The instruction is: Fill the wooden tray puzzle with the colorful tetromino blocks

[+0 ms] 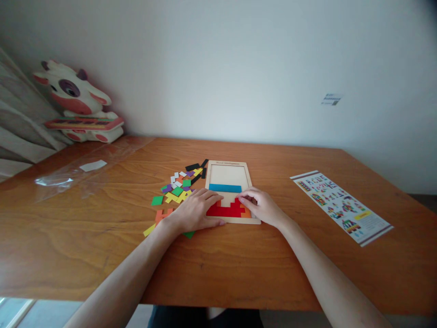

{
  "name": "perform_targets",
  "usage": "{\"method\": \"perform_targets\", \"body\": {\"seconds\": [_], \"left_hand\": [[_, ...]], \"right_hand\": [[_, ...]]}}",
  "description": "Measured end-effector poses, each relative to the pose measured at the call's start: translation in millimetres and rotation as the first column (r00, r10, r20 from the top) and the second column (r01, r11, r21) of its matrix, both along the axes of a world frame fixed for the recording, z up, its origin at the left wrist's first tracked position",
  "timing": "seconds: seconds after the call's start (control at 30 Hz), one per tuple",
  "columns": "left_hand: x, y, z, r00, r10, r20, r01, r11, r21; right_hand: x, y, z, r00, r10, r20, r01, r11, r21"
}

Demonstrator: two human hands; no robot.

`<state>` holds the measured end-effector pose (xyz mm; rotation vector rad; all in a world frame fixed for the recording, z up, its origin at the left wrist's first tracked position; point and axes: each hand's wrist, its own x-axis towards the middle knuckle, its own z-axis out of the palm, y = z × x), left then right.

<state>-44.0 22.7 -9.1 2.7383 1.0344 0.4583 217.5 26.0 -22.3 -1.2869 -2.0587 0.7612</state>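
A light wooden puzzle tray (227, 174) lies flat in front of me. Red puzzle pieces (228, 211) fill much of its lower part, with an orange piece (246, 212) at the lower right corner. Across the tray's middle runs a blue block (225, 187). My left hand (195, 208) rests over the tray's left edge, fingers stretched out and thumb along the bottom rim. At the right side, my right hand (260, 204) pinches with thumb and forefinger at a red piece; its fingers partly hide that piece.
Loose coloured pieces, among them a green square (157, 200), are scattered left of the tray. A printed pattern sheet (341, 207) lies to the right. Clear plastic wrapping (68, 180) and a cow-shaped toy keyboard (83, 123) are at the back left, near the wall.
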Motion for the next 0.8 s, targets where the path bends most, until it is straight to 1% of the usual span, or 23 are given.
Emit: {"method": "perform_targets", "body": {"seconds": [0.4, 0.67, 0.8], "left_hand": [[-0.7, -0.5, 0.1, 1.0, -0.002, -0.01, 0.002, 1.0, 0.011], [-0.2, -0.2, -0.8, 1.0, -0.001, 0.006, 0.001, 1.0, 0.013], [0.1, -0.5, -0.4, 1.0, 0.001, 0.004, -0.002, 1.0, 0.008]], "right_hand": [[0.3, -0.2, -1.8, 1.0, 0.001, -0.004, -0.001, 1.0, 0.014], [-5.4, 1.3, -5.8, 1.0, 0.03, 0.007, -0.03, 0.99, 0.135], [-8.3, 2.0, -5.0, 0.999, 0.038, 0.025, -0.042, 0.984, 0.173]]}}
